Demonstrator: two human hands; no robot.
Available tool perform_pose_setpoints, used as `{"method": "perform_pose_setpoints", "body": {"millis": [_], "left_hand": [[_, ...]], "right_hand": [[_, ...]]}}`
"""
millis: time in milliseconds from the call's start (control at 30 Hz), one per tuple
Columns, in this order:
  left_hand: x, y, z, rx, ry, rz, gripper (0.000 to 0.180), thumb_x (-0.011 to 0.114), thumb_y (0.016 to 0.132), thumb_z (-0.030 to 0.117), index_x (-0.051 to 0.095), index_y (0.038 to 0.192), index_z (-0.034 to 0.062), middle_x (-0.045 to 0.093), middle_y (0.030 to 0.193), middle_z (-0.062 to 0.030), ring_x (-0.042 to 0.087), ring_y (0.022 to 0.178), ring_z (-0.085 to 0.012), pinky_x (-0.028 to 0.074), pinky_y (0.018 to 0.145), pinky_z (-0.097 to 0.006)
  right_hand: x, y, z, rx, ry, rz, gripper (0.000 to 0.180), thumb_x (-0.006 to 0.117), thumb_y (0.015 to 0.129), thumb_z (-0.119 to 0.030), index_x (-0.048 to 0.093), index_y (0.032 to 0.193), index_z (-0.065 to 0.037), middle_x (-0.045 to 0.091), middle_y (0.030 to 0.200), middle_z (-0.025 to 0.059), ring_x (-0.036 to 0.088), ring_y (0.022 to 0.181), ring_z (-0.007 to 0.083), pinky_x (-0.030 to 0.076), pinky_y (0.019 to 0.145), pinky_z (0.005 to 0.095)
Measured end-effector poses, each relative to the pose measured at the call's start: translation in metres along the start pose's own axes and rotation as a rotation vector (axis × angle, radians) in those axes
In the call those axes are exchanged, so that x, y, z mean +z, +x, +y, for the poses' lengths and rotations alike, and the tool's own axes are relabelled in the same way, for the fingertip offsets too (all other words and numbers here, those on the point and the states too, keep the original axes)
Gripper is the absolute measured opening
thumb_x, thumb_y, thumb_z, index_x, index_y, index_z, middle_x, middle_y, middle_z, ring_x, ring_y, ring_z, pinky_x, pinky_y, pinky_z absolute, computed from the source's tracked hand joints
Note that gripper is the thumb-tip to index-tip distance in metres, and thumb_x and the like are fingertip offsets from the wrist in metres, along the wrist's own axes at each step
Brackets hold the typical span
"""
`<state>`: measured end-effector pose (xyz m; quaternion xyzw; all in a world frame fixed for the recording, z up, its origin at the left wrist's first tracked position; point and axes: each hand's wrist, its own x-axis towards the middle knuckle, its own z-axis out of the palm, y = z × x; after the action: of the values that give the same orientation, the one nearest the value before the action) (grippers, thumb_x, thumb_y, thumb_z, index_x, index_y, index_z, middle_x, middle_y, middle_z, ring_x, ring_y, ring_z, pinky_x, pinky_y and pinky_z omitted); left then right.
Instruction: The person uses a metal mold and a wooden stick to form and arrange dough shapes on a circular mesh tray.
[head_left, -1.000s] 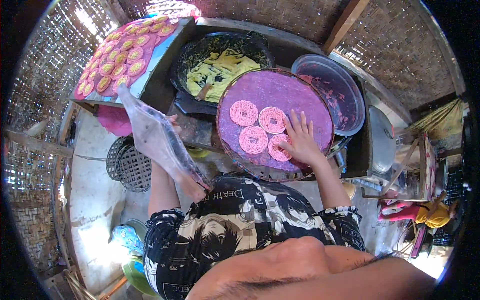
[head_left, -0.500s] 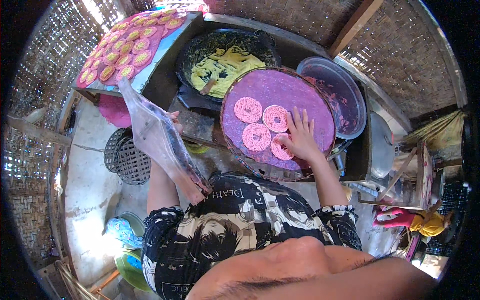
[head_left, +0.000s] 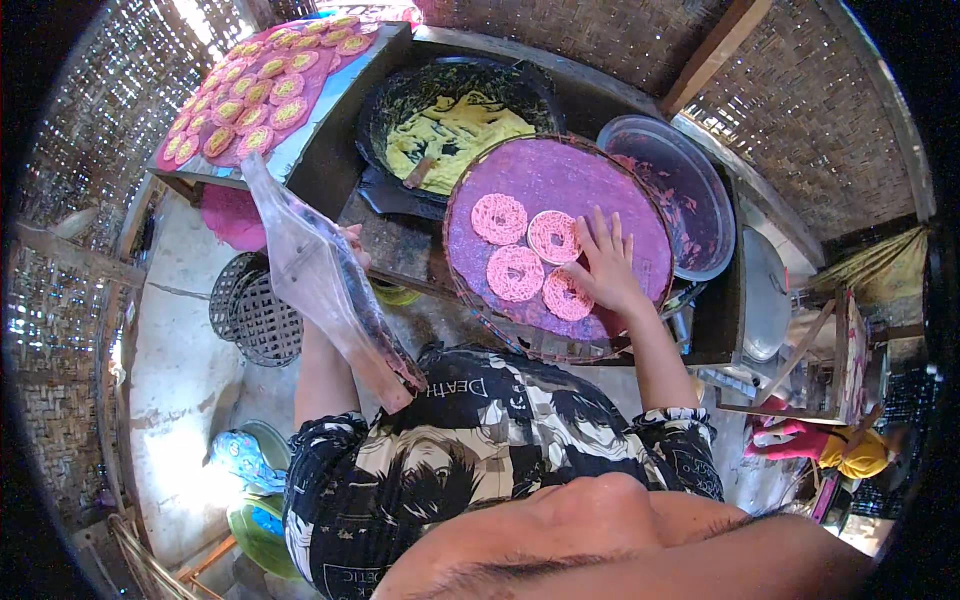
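Tilted upright, a long two-handled wooden tool (head_left: 310, 265) with a wide middle is in my left hand (head_left: 353, 243); a few fingertips show at its right edge, the rest hidden behind it. On a round tray (head_left: 600, 175) covered with purple cloth lie several pink lacy noodle-like rounds with holes. My right hand (head_left: 608, 275) rests over the tray's right half, fingers spread and pointing away from me. Its fingertips touch a pale ring (head_left: 532, 240) around the upper right round (head_left: 553, 237). Its thumb lies by the lower right round (head_left: 568, 295).
Behind the tray stands a black pan (head_left: 375, 130) of yellow mash with a wooden spatula (head_left: 418, 173). A grey tub (head_left: 715, 200) with pink residue is at right. Pink-and-yellow rounds cover a table (head_left: 340, 80) at far left. Woven baskets (head_left: 270, 325) sit lower left. A person (head_left: 860, 445) is at right.
My right hand's thumb has drawn back a little, uncovering more of the lower right round. The wooden tool stays in my left hand, and the whole view has shifted slightly.
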<state>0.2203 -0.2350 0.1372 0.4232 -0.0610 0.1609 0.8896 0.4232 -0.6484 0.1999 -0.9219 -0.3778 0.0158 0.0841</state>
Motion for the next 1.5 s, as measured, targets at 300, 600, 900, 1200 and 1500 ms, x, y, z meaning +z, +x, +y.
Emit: {"method": "perform_pose_setpoints", "body": {"millis": [300, 600, 900, 1200, 1500], "left_hand": [[0.113, 0.005, 0.012, 0.105, 0.075, 0.148, 0.022, 0.047, 0.084, 0.021, 0.053, 0.088, -0.0002, 0.053, 0.068, -0.0072, 0.047, 0.05, -0.0145, 0.042, 0.065, -0.033], [0.124, 0.007, 0.012, 0.328, 0.475, 0.247, 0.035, 0.05, 0.081, 0.033, 0.054, 0.083, -0.0024, 0.053, 0.061, -0.0095, 0.048, 0.045, -0.0204, 0.044, 0.061, -0.029], [0.116, 0.007, 0.009, 0.049, 0.031, 0.402, 0.028, 0.042, 0.088, 0.024, 0.052, 0.09, -0.0026, 0.051, 0.065, -0.0041, 0.042, 0.045, -0.0153, 0.038, 0.049, -0.025], [0.121, 0.007, 0.022, 0.102, 0.076, 0.139, 0.023, 0.052, 0.081, 0.02, 0.053, 0.088, -0.0017, 0.053, 0.069, -0.0073, 0.047, 0.053, -0.0149, 0.044, 0.06, -0.027], [0.152, 0.008, 0.026, 0.303, 0.464, 0.204, 0.026, 0.054, 0.079, 0.024, 0.054, 0.084, -0.0014, 0.05, 0.058, -0.0058, 0.046, 0.047, -0.0169, 0.041, 0.075, -0.034]], "right_hand": [[-0.009, -0.007, 0.004, -0.029, -0.102, -0.046, 0.069, 0.041, 0.078, -0.056, 0.025, 0.133, -0.018, 0.008, 0.141, 0.013, 0.001, 0.129, 0.0366, 0.003, 0.099, 0.0569], [-0.015, -0.011, 0.006, -0.033, -0.087, 0.018, 0.069, 0.044, 0.077, -0.055, 0.03, 0.131, -0.016, 0.011, 0.14, 0.013, 0.003, 0.129, 0.0367, 0.003, 0.099, 0.0561], [-0.018, -0.016, -0.002, -0.029, -0.083, 0.049, 0.067, 0.045, 0.077, -0.054, 0.036, 0.128, -0.011, 0.015, 0.139, 0.0142, 0.006, 0.128, 0.0381, 0.007, 0.099, 0.0559], [-0.03, -0.028, -0.002, -0.07, -0.001, 0.033, 0.065, 0.047, 0.075, -0.056, 0.04, 0.125, -0.015, 0.016, 0.139, 0.014, 0.007, 0.128, 0.0385, 0.006, 0.098, 0.057], [-0.02, -0.025, 0.0, -0.103, -0.023, 0.029, 0.057, 0.047, 0.075, -0.056, 0.048, 0.119, -0.02, 0.017, 0.139, 0.0124, 0.007, 0.128, 0.0384, 0.006, 0.098, 0.0573]]}}
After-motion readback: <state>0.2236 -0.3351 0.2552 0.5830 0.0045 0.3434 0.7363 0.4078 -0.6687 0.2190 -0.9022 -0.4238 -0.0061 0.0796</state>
